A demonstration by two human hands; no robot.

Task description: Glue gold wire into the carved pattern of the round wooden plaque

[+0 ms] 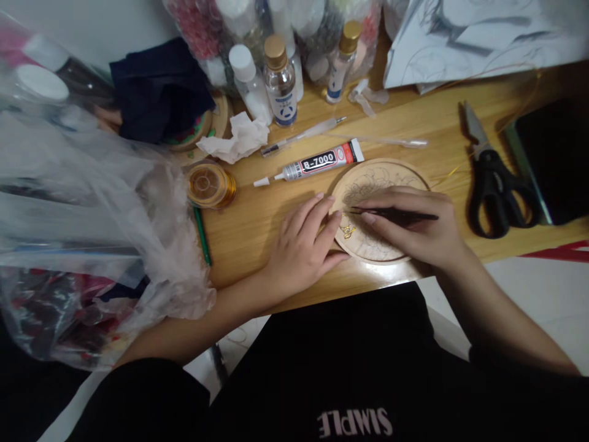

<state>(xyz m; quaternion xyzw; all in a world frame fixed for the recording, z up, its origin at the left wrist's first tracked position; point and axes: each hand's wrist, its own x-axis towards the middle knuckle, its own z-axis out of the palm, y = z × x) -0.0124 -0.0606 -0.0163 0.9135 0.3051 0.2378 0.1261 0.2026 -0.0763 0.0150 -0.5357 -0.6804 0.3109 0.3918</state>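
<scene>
A person in black is working at a wooden table, with a round hoop sitting near the table's front edge between both hands and showing a floral line drawing. The right hand is gripping a slim black tool resembling tweezers, its tips pointing left over the drawing; whether those tips are pinching anything is remaining unclear. The left hand is lying with fingers extended, touching the hoop's left rim; whether it is pinching the rim, one cannot tell. A small gold wire shape is resting on the drawing beside the left fingertips. A tube of B-7000 glue is lying just behind the hoop, a spool of golden wire is standing farther left, and black-handled scissors are lying to the right, beside a dark flat device.
</scene>
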